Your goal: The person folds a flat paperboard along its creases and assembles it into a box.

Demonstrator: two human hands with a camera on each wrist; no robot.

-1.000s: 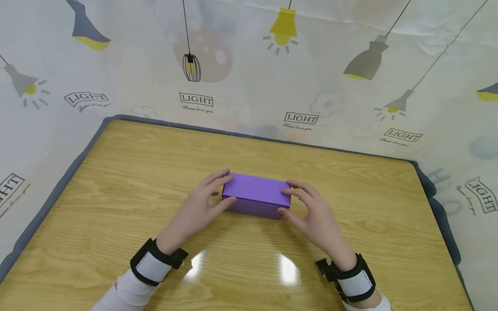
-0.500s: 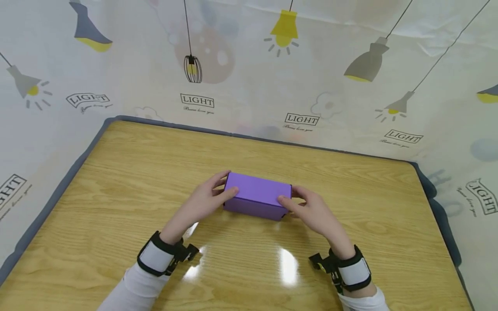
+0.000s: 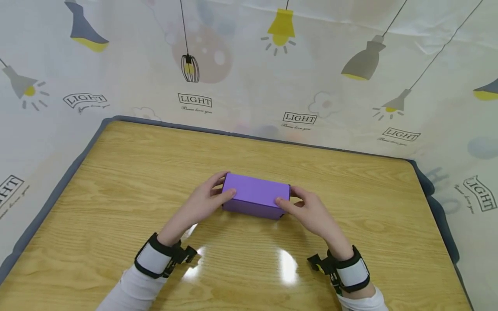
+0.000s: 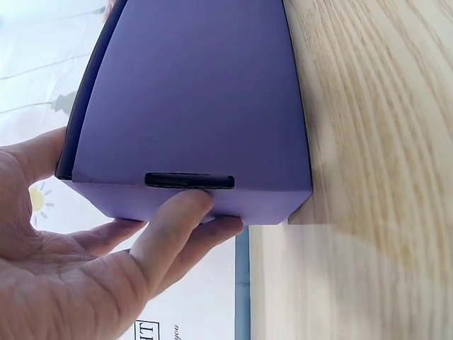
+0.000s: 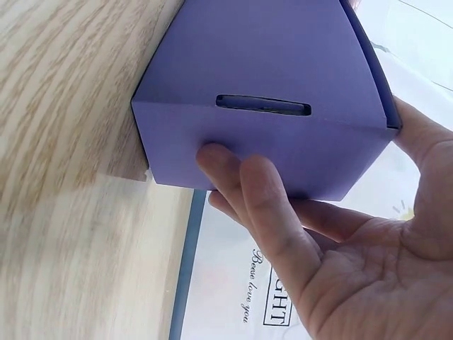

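Note:
A closed purple cardboard box (image 3: 254, 190) sits on the wooden table in the head view, its long side facing me. My left hand (image 3: 200, 201) grips its left end, thumb on the lid and the other fingers against the end face. At the opposite end my right hand (image 3: 313, 214) holds it the same way, with the thumb on the lid's near right corner. The left wrist view shows a narrow slot (image 4: 189, 180) at the box's edge, just above the fingers. A matching slot (image 5: 263, 105) appears in the right wrist view. The box's contents are hidden.
The wood-grain table (image 3: 155, 155) has a grey-blue padded edge (image 3: 229, 133). Behind it and at the sides hangs a pale sheet (image 3: 241, 103) printed with lamps and lettering. Black straps with small devices (image 3: 184, 255) sit on both wrists.
A second ago fingertips lay on the lid with thumbs at the front. Since then the thumbs have moved onto the lid and the fingers down to the ends. The box has barely shifted.

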